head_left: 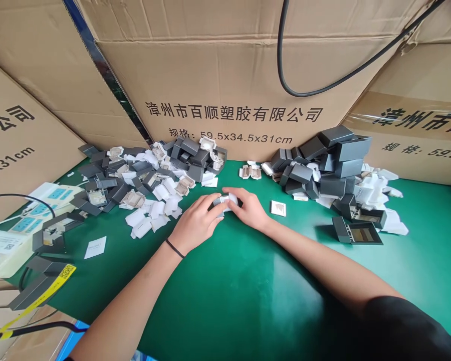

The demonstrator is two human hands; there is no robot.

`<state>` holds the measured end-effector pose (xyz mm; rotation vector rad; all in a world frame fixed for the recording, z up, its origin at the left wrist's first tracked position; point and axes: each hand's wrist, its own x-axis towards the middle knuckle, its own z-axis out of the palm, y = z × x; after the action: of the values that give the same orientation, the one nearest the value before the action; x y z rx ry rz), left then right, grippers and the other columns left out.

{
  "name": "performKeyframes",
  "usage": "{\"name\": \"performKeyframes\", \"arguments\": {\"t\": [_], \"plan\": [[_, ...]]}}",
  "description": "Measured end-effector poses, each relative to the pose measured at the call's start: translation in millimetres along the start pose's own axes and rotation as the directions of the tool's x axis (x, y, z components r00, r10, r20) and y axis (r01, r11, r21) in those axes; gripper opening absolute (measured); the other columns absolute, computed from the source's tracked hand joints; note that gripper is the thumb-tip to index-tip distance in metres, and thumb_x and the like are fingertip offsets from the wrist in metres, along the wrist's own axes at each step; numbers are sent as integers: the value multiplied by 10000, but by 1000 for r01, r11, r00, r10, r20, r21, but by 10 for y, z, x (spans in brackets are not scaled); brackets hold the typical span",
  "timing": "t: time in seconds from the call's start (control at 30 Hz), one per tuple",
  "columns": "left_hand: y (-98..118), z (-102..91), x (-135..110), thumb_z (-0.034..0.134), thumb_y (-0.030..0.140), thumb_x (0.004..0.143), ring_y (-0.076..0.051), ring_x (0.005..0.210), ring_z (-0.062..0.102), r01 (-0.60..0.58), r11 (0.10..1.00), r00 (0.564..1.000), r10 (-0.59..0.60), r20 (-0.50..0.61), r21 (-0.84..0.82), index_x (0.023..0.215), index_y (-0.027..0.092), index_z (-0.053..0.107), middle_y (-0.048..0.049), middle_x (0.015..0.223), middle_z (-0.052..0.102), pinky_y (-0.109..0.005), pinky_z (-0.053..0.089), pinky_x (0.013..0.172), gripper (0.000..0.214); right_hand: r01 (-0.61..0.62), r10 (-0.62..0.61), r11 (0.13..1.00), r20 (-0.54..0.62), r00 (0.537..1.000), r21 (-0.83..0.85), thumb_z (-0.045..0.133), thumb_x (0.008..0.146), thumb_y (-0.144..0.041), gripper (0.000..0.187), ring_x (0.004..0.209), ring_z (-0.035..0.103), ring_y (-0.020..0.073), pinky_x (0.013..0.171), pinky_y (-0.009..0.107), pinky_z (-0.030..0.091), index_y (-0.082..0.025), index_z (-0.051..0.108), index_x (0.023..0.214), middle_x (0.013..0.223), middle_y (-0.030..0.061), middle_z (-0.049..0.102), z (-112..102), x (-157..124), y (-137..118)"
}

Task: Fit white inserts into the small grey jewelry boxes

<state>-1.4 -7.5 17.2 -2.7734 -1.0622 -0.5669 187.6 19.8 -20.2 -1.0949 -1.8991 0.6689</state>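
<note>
Both my hands meet at the middle of the green table (225, 301). My left hand (196, 223), with a black band on its wrist, and my right hand (250, 208) are closed together around a small white piece (225, 201), which their fingers mostly cover. A small flat white card with a brown square (278, 208) lies just right of my right hand.
A heap of grey boxes and white inserts (150, 175) lies at the left. A stack of grey boxes (330, 160) stands at the right, with an open grey box (357, 233) in front. Cardboard cartons (229, 75) wall the back. A white power strip (26, 220) sits far left.
</note>
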Motion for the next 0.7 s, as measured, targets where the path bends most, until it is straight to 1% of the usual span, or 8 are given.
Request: {"name": "performKeyframes", "arguments": {"t": [0.1, 0.2, 0.27, 0.33, 0.43, 0.53, 0.6, 0.7], "plan": [[18, 22, -7, 457, 158, 872, -256, 1132, 498, -18, 1000, 1000, 18, -18, -17, 1037, 173, 589, -127, 1226, 517, -401, 499, 896, 211, -162, 166, 971, -8, 986, 177, 585, 781, -233, 478, 998, 613, 185, 855, 343, 495, -247, 487, 1249, 1113, 37, 648, 14, 31, 65], [39, 51, -17, 456, 135, 865, -251, 1142, 494, -30, 999, 998, 29, -59, -14, 1015, 170, 598, -125, 1218, 527, -397, 492, 913, 210, -212, 213, 959, 14, 977, 186, 591, 766, -243, 324, 914, 632, 181, 812, 333, 505, -218, 604, 1089, 1042, 32, 672, 15, 47, 76], [32, 65, -22, 462, 134, 862, -244, 1135, 500, -13, 1000, 997, 13, -75, -5, 1009, 168, 601, -121, 1208, 536, -383, 493, 910, 205, -199, 205, 965, -18, 979, 171, 588, 772, -258, 300, 903, 627, 176, 776, 321, 517, -215, 604, 1069, 1064, 35, 661, 12, 39, 59], [10, 72, -25, 479, 158, 860, -242, 1104, 519, 22, 1000, 996, -21, -81, 10, 1012, 168, 602, -117, 1190, 550, -372, 503, 883, 196, -156, 170, 977, -89, 982, 144, 596, 772, -266, 332, 926, 613, 176, 726, 302, 530, -217, 569, 1099, 1136, 49, 626, 2, 18, 41], [-23, 77, -28, 495, 199, 862, -246, 1068, 536, 31, 999, 996, -28, -84, 33, 1044, 184, 599, -109, 1183, 561, -392, 501, 868, 211, -39, 37, 999, -147, 988, -9, 581, 796, -276, 229, 1001, 576, 199, 742, 318, 530, -215, 578, 1017, 1149, 61, 609, -26, -21, 35], [-32, 84, -27, 497, 204, 865, -248, 1084, 524, -7, 999, 996, 10, -84, 32, 1077, 208, 598, -101, 1205, 553, -403, 483, 888, 235, 61, -80, 985, -112, 991, -164, 528, 842, -269, 197, 1028, 553, 213, 794, 349, 512, -224, 568, 1029, 1113, 54, 622, -51, -42, 45], [-27, 82, -20, 499, 203, 866, -244, 1082, 519, -27, 999, 996, 29, -87, 28, 1084, 213, 601, -99, 1208, 553, -394, 479, 889, 242, 81, -101, 972, -80, 992, -221, 495, 863, -254, 214, 987, 562, 213, 784, 351, 509, -223, 548, 1068, 1095, 55, 626, -63, -40, 46], [-12, 64, -4, 508, 212, 863, -236, 1036, 524, -47, 998, 994, 50, -92, 41, 1095, 218, 603, -95, 1190, 562, -386, 480, 869, 251, 129, -147, 943, -34, 989, -308, 465, 882, -249, 185, 943, 564, 216, 797, 361, 496, -210, 548, 1043, 1068, 69, 628, -83, -20, 30]]}}
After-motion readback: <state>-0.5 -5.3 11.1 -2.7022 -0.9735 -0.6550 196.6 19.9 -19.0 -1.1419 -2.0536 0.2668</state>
